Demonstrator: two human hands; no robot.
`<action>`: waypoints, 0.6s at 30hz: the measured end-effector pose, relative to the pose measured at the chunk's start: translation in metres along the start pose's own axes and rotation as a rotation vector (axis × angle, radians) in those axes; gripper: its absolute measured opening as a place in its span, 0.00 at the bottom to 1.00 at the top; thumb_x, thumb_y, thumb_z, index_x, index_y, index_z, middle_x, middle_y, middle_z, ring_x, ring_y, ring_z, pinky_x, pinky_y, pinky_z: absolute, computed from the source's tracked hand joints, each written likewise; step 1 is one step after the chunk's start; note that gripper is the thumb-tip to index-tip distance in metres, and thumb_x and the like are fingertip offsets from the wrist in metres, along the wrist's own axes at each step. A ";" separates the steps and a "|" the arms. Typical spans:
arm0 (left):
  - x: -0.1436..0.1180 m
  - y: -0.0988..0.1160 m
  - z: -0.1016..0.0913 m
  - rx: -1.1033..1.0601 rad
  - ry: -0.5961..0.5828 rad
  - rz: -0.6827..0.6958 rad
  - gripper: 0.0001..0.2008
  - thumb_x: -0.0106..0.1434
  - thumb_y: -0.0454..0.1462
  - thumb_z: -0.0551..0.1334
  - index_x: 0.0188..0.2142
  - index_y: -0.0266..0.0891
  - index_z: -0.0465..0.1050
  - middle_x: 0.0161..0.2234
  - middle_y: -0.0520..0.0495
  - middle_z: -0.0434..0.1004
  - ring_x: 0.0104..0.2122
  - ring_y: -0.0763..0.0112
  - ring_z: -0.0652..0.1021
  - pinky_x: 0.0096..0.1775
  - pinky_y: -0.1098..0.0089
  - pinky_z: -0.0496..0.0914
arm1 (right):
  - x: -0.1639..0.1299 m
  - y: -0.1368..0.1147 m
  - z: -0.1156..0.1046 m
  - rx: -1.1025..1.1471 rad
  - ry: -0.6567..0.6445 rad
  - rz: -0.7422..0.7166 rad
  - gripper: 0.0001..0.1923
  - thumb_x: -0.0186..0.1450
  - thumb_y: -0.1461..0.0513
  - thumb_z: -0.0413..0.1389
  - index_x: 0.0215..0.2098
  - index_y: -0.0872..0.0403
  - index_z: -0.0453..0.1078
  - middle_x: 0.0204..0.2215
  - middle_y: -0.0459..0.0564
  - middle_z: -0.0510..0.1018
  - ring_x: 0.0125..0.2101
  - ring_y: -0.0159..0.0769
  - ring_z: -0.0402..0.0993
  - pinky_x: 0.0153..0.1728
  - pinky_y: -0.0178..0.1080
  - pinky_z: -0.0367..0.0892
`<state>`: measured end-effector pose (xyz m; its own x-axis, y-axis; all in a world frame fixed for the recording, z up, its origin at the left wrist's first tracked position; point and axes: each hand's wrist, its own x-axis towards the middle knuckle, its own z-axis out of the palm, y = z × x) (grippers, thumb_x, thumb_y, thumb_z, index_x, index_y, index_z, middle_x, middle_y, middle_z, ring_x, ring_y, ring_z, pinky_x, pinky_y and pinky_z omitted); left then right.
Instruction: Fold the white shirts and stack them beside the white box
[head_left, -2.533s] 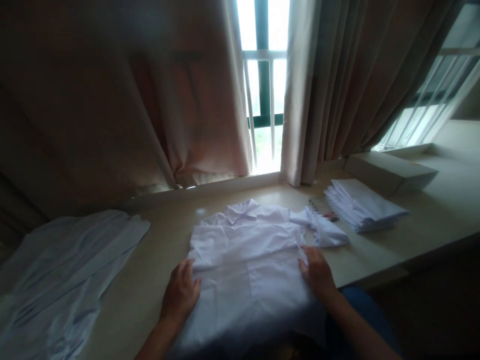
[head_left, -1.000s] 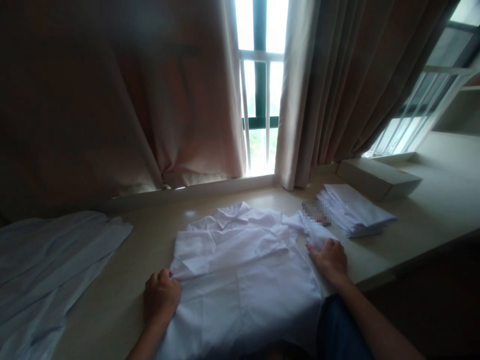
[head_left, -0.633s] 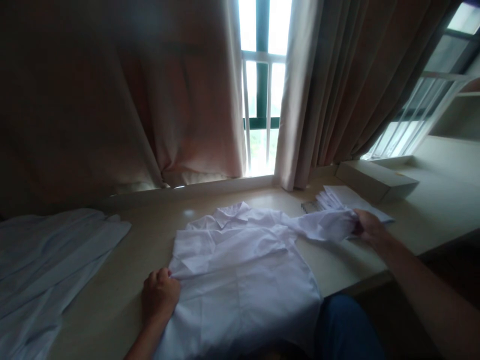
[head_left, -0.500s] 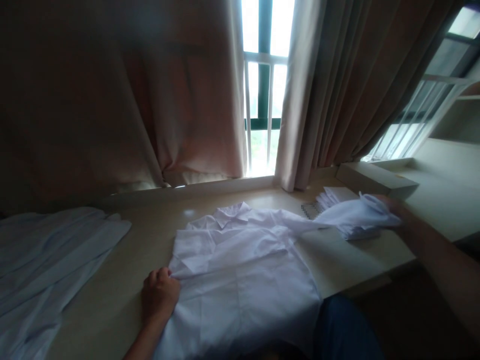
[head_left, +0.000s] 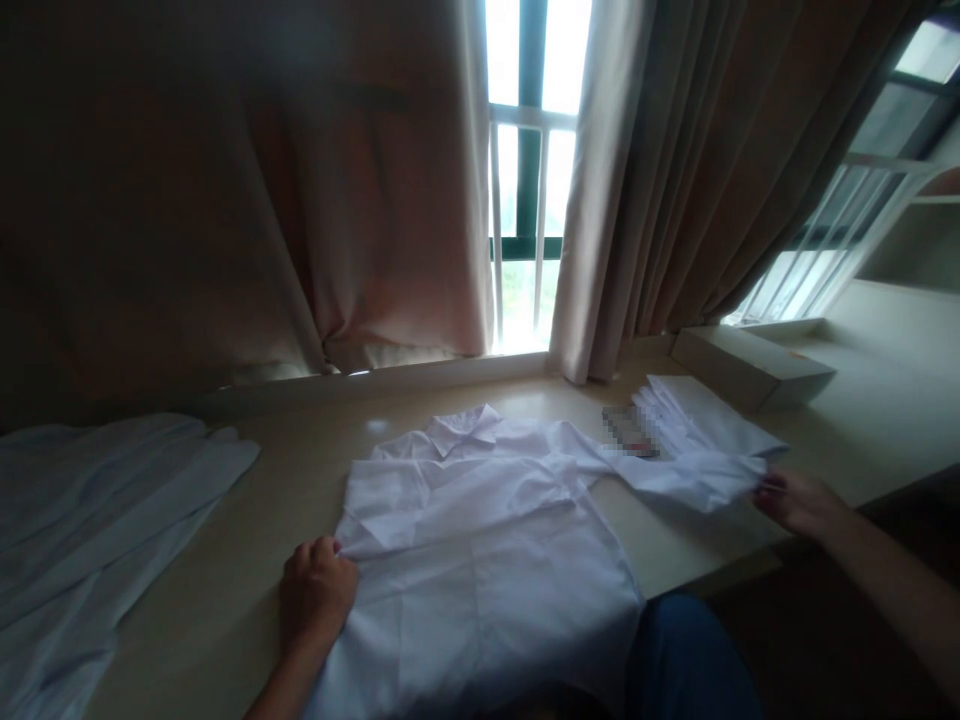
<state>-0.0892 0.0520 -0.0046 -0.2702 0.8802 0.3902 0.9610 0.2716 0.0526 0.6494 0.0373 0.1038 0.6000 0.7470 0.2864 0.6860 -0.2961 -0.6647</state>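
A white shirt [head_left: 480,560] lies spread on the pale tabletop, its collar at the far end and its left side folded inward. My left hand [head_left: 319,585] is closed at the shirt's left edge, fingers curled on the cloth. Off to the right, my right hand [head_left: 799,500] pinches the end of the shirt's right sleeve [head_left: 690,480], which is stretched out sideways. That sleeve passes in front of a stack of folded white clothes [head_left: 709,410] and overlaps its near side.
More white garments [head_left: 112,520] lie heaped on the left of the table [head_left: 217,560]. A pale box [head_left: 750,365] stands at the back right, behind the folded stack. A blurred-out flat item [head_left: 630,430] lies beside the stack. Curtains [head_left: 405,200] hang along the back edge.
My right hand has come down and nearer with the sleeve end, uncovering more of the folded stack. The left hand and the shirt's body have stayed nearly in place.
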 end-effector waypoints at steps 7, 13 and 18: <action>0.002 -0.003 0.006 0.013 -0.007 0.025 0.11 0.59 0.35 0.53 0.39 0.35 0.71 0.39 0.39 0.70 0.41 0.56 0.71 0.47 0.63 0.63 | -0.062 0.048 0.013 -0.176 -0.073 -0.118 0.22 0.54 0.63 0.49 0.46 0.55 0.70 0.42 0.62 0.77 0.41 0.51 0.76 0.44 0.52 0.71; 0.002 -0.001 0.007 0.008 0.014 0.003 0.12 0.59 0.35 0.53 0.39 0.35 0.71 0.39 0.39 0.70 0.41 0.57 0.71 0.46 0.64 0.63 | -0.068 0.019 0.025 -0.379 -0.392 -0.697 0.39 0.46 0.73 0.47 0.57 0.50 0.67 0.58 0.51 0.70 0.60 0.43 0.62 0.61 0.50 0.56; 0.002 -0.004 0.007 0.004 -0.007 0.016 0.12 0.59 0.35 0.53 0.39 0.35 0.71 0.39 0.39 0.71 0.42 0.57 0.71 0.46 0.63 0.63 | -0.068 0.007 0.048 -0.518 -0.581 -0.709 0.27 0.49 0.74 0.47 0.41 0.46 0.74 0.59 0.47 0.69 0.64 0.47 0.54 0.60 0.59 0.50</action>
<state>-0.0940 0.0555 -0.0102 -0.2555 0.8872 0.3842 0.9648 0.2594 0.0427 0.5940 0.0134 0.0464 -0.2033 0.9787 0.0285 0.9771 0.2047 -0.0588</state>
